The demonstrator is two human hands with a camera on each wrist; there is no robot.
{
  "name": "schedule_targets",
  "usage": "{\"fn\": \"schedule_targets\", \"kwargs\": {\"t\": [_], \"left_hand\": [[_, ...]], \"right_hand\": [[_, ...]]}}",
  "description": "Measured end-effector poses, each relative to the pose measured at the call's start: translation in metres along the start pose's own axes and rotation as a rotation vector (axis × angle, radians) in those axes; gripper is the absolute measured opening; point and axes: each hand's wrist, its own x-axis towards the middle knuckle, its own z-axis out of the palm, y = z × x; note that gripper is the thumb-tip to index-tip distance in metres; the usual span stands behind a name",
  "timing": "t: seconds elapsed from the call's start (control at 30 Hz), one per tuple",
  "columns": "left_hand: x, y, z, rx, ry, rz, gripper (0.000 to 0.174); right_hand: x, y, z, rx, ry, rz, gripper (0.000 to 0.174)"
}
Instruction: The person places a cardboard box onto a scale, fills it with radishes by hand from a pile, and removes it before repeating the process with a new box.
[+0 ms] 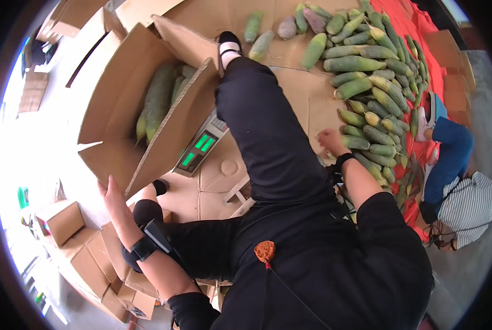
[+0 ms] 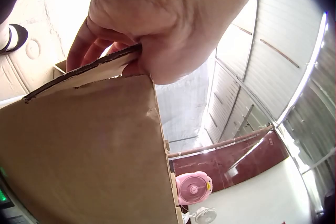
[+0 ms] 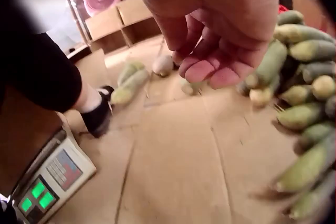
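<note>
My left hand [image 1: 113,196] grips the near corner of an open cardboard box [image 1: 104,91]. In the left wrist view, its fingers [image 2: 93,45] curl over the cardboard edge. Large green radishes [image 1: 159,99] lie inside the box. A digital scale [image 1: 193,153] with green lit digits juts out beside the box's lower side. My right hand [image 1: 332,142] hovers at the left side of a big heap of green radishes [image 1: 361,65]. The right wrist view shows that hand's fingers [image 3: 200,70] loosely curled, with nothing in them.
Several loose radishes [image 1: 261,45] lie on flattened cardboard [image 1: 290,82] near my shoe [image 1: 229,47]. Red sheeting [image 1: 430,55] borders the heap. Another person in a striped top [image 1: 469,206] sits at the right. Cardboard boxes [image 1: 83,258] stack at the lower left.
</note>
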Motion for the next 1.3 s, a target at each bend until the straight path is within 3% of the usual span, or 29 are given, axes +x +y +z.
{"fn": "schedule_targets", "kwargs": {"t": [0.03, 0.1, 0.23, 0.3, 0.33, 0.4, 0.43, 0.5, 0.6, 0.7, 0.77, 0.83, 0.9, 0.97, 1.17, 1.3], "left_hand": [[-0.001, 0.003, 0.000, 0.032, 0.005, -0.004, 0.050], [0.002, 0.001, -0.005, 0.070, 0.003, -0.007, 0.053], [0.006, -0.002, -0.006, 0.081, -0.018, 0.000, 0.055], [0.003, -0.001, -0.005, 0.070, 0.042, 0.000, 0.056], [0.004, -0.003, -0.006, 0.074, 0.043, -0.001, 0.056], [0.006, -0.009, -0.009, 0.038, 0.094, 0.009, 0.056], [0.004, -0.006, -0.008, 0.043, 0.099, 0.009, 0.056], [-0.003, 0.002, -0.002, 0.015, 0.085, -0.026, 0.054], [-0.003, 0.005, -0.002, 0.028, 0.043, -0.025, 0.054], [-0.005, 0.004, -0.001, 0.007, 0.047, -0.004, 0.045], [-0.009, 0.009, 0.003, 0.023, 0.044, 0.026, 0.043], [-0.010, 0.009, 0.005, 0.059, 0.089, 0.015, 0.044], [-0.012, 0.012, 0.006, 0.062, 0.094, -0.015, 0.045], [-0.006, 0.004, 0.002, 0.053, 0.122, -0.008, 0.046], [-0.010, 0.008, 0.004, 0.071, 0.092, 0.002, 0.046], [-0.012, 0.014, 0.007, 0.044, 0.069, -0.003, 0.044]], "right_hand": [[0.000, 0.021, 0.005, -0.085, -0.074, 0.040, 0.017], [-0.005, 0.044, 0.015, -0.762, -0.438, -0.252, 0.021], [-0.009, 0.084, 0.037, -0.589, -0.392, -0.286, 0.024], [-0.015, 0.060, 0.029, -0.932, -0.143, -0.360, 0.021], [-0.011, 0.056, 0.024, -0.930, -0.147, -0.359, 0.021], [0.002, 0.051, 0.011, -0.806, 0.080, -0.130, 0.022], [0.005, 0.046, 0.009, -0.806, 0.073, -0.132, 0.022], [0.009, 0.028, 0.004, -1.050, 0.176, -0.007, 0.027], [-0.004, -0.011, 0.004, -1.197, 0.195, 0.039, 0.025], [0.006, -0.006, 0.007, -1.280, 0.094, 0.091, 0.029], [0.008, -0.003, 0.006, -1.306, 0.035, 0.081, 0.028], [0.019, 0.008, 0.007, -1.334, 0.099, 0.011, 0.026], [0.016, -0.001, 0.004, -1.465, 0.011, -0.032, 0.022], [0.018, 0.015, 0.003, -1.443, 0.051, -0.137, 0.021], [0.008, 0.004, 0.014, -1.526, -0.135, -0.017, 0.027], [0.012, 0.004, 0.010, -1.380, -0.047, 0.022, 0.022]]}}
